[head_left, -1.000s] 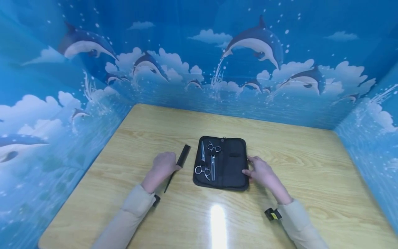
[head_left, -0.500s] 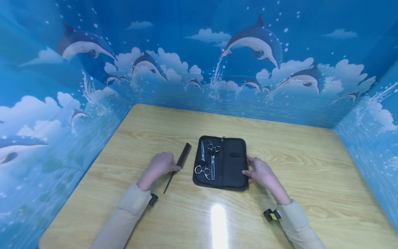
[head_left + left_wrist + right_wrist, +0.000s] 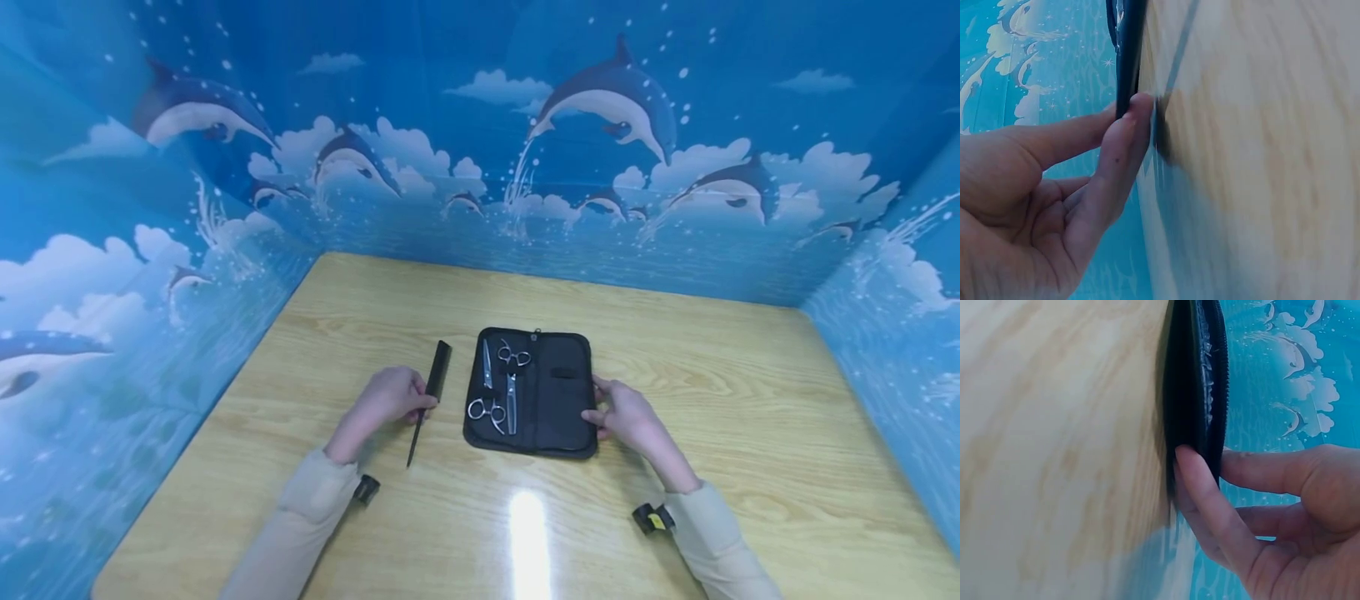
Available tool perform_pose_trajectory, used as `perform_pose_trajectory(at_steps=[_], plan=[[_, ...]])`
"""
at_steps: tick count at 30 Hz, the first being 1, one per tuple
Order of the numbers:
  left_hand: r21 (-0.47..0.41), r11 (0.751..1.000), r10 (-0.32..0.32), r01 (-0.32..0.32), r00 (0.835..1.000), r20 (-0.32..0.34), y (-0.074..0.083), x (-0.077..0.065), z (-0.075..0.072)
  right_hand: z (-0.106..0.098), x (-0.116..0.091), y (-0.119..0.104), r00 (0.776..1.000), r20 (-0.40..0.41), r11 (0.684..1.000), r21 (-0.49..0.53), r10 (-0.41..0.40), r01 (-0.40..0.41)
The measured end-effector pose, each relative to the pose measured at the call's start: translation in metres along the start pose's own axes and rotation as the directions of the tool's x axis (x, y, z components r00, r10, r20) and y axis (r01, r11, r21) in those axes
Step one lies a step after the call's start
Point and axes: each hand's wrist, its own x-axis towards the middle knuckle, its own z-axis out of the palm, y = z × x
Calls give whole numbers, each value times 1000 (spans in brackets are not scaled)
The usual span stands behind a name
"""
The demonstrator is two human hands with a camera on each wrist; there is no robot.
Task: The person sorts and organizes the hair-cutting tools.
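Note:
Between thumb and fingers, my left hand (image 3: 392, 395) pinches a black tail comb (image 3: 438, 367) near where its teeth give way to the thin tail. The left wrist view shows the comb (image 3: 1129, 56) edge-on at the fingertips, close above the wood. To its right lies an unfolded black zip case (image 3: 562, 417). Two silver scissors are tucked in its left half, one pair (image 3: 487, 408) with loops toward me, the other (image 3: 514, 357) with loops away. My right hand (image 3: 628, 414) grips the case's right edge, thumb on top and fingers beneath, as the right wrist view shows the case (image 3: 1210, 394) there.
A wood-grain table (image 3: 720, 375) lies under everything, with a bright light reflection near its front. Blue dolphin-print sheeting (image 3: 420, 225) walls off its back, left and right sides. Small black devices (image 3: 654, 518) sit at both wrists.
The comb has turned in my left hand, its tail tip swinging right and its head slightly left, so it stands more upright in view. My right hand still holds the case edge.

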Motion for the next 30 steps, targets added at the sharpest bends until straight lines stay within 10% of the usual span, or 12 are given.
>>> perform_pose_trajectory(at_steps=[11, 18, 23, 30], plan=[[-277, 950, 131, -144, 989, -67, 17, 0, 6, -3, 0, 1, 1000, -20, 998, -54, -16, 15], [-380, 870, 302, -313, 949, -90, 44, -3, 21, -7, -4, -9, 949, -243, 980, -22, -199, 200], [-396, 838, 407, -374, 914, -2, 61, -9, 33, -8, -3, -26, 913, -302, 918, 199, -275, 342], [-345, 826, 506, -445, 856, 108, 74, -14, 48, -4, -1, -42, 945, -202, 765, 554, -257, 327]])
